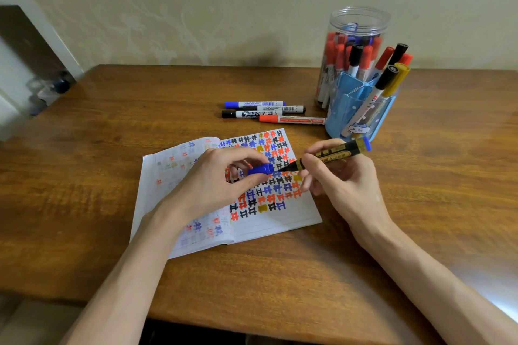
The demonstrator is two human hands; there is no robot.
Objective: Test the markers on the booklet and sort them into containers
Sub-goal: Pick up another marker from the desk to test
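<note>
Over the booklet (224, 193), the right hand (340, 179) is pinching the marker (330, 155), tip pointing left at the blue cap (260, 169) the left hand (213, 182) is gripping.

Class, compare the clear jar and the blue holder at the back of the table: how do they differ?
The clear jar is taller and see-through; the blue holder is shorter, tinted blue and divided into compartments. The clear jar's markers stay below its rim; the blue holder's poke out above. The clear jar stands behind, the blue holder in front. Both are upright, lidless and hold markers.
</note>
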